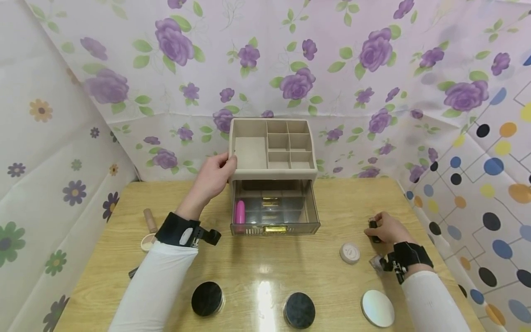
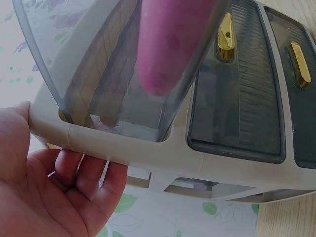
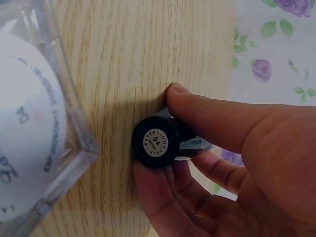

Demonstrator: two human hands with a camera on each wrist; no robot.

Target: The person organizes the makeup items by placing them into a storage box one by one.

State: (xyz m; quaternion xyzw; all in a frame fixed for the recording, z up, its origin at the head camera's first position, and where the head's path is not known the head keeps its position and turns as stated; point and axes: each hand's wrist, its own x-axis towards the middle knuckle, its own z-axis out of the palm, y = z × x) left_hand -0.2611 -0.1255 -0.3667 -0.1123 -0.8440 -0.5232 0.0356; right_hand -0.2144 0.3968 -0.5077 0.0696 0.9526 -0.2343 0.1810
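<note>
My left hand (image 1: 213,177) grips the left side edge of a beige makeup organizer (image 1: 274,174), its thumb and curled fingers around the rim in the left wrist view. The organizer's upper drawer (image 1: 304,228) is pulled out, and a pink tube (image 1: 240,212) stands in its left end. At the right of the table, my right hand (image 1: 391,228) pinches a small black cosmetic tube (image 1: 374,231) between thumb and fingers. Its round end (image 3: 155,141) faces the right wrist camera and carries a label reading 04.
Round black-lidded jars (image 1: 207,299) lie near the front of the wooden table (image 1: 244,263). A small round pot (image 1: 350,253), a clear item (image 1: 376,263) and a white disc (image 1: 377,308) lie at right. Beside the left forearm are a beige tube (image 1: 150,220) and a compact (image 1: 147,242).
</note>
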